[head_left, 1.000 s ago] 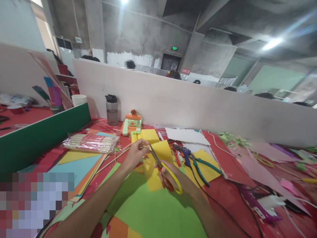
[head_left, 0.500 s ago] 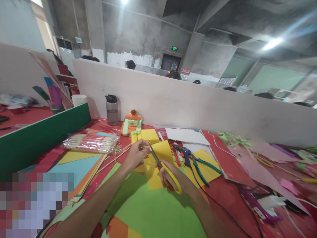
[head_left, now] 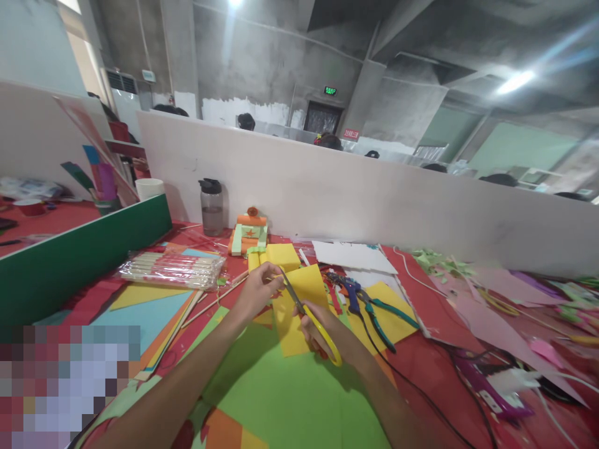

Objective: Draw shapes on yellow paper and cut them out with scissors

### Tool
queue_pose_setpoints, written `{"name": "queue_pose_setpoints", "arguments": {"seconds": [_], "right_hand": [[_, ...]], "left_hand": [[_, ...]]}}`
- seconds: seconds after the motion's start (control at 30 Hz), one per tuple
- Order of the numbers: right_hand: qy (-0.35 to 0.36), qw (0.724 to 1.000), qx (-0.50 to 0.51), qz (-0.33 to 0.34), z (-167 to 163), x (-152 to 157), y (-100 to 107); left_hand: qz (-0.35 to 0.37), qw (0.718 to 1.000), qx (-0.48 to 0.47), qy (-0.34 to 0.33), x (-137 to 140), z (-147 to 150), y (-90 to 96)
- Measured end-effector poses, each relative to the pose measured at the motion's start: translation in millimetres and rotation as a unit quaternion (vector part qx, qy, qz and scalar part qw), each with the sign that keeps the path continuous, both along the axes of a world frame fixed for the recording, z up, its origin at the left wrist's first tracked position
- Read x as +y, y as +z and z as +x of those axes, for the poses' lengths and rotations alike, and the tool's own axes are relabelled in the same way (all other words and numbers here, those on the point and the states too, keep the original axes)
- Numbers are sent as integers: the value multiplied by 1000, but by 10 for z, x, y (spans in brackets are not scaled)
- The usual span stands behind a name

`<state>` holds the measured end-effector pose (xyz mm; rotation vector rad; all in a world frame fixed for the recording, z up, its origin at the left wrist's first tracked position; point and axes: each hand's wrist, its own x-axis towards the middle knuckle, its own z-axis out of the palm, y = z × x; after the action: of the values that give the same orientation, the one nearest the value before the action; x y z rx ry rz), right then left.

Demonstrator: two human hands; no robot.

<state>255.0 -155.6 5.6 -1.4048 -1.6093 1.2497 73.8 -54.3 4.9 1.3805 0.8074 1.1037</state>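
My right hand [head_left: 319, 323] is closed around a pair of scissors [head_left: 324, 329] with yellow handles, their dark blades pointing up and left. The blade tips reach the fingers of my left hand [head_left: 262, 284], which are pinched together; what they hold is too small to make out. A yellow paper sheet [head_left: 309, 280] lies under and behind the scissors. Beneath both forearms spreads a large green paper sheet [head_left: 299, 393]. Just past my left hand sits a yellow paper block [head_left: 282, 255], with an orange and pale green paper model [head_left: 250, 234] behind it.
Teal-handled pliers [head_left: 381, 318] and a blue glue gun [head_left: 352, 293] with a black cord lie to the right. A water bottle [head_left: 212, 209] stands by the white partition [head_left: 365, 199]. Wrapped sticks [head_left: 171, 269] rest at left, a purple power strip [head_left: 491, 390] at right.
Both hands stay in nearly the same place. The yellow handle of the scissors has shifted very slightly to the left.
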Motion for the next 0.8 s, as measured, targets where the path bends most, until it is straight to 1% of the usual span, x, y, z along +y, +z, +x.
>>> {"name": "queue_pose_setpoints", "arguments": {"seconds": [0.13,0.4,0.6,0.8], "right_hand": [[7,1000,12,-13,-3,8,26],[4,1000,17,-2,8,39,-45],[3,1000,17,-6,-19,21,15],[3,1000,17,-6,-28,20,31]], "left_hand": [[1,1000,-3,-4,-12,-10,5],[1,1000,-3,2,-28,-19,27],[0,1000,-2,-1,-24,-15,28],[-3,1000,-7,6,-28,-9,35]]}}
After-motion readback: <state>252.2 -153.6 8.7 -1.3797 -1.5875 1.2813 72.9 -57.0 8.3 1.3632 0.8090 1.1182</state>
